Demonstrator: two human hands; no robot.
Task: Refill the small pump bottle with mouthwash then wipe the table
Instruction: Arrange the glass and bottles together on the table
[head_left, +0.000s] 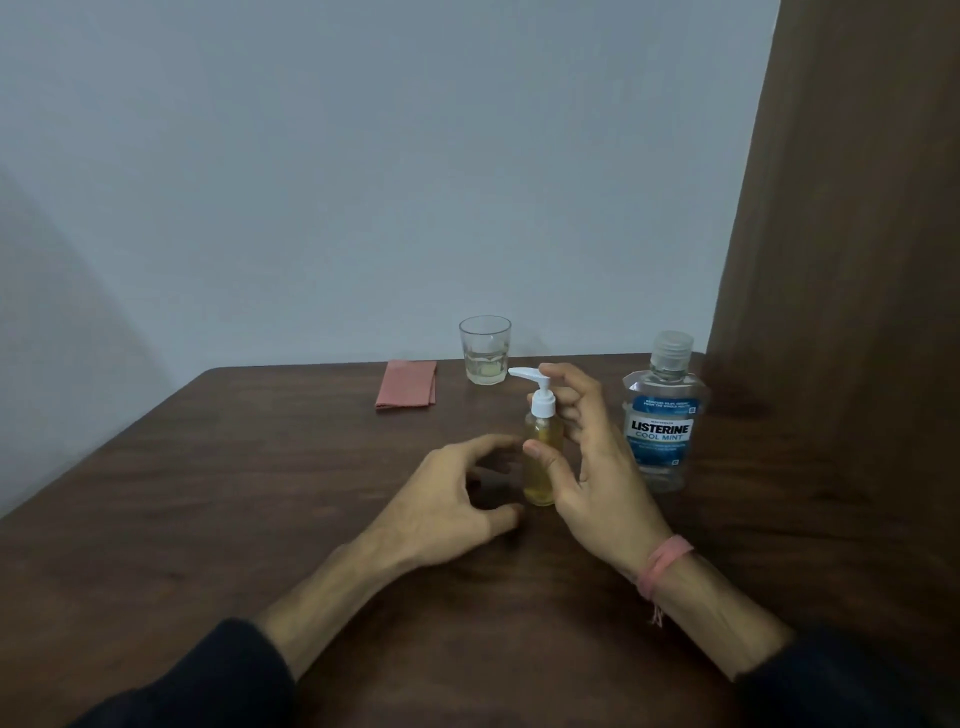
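Observation:
A small clear pump bottle (540, 470) with yellowish liquid and a white pump head stands upright on the dark wooden table (260, 493). My right hand (592, 467) is around it, thumb on its front and fingers curled behind the pump neck. My left hand (452, 499) rests on the table just left of the bottle, fingers spread and curved, holding nothing. A large Listerine Cool Mint mouthwash bottle (662, 415), cap on, stands to the right of my right hand. A folded pink cloth (407, 384) lies near the table's far edge.
A drinking glass (485, 356) with a little pale liquid stands at the far edge, right of the cloth. A brown wooden panel (841, 260) rises along the right side. A plain wall (363, 182) is behind the table.

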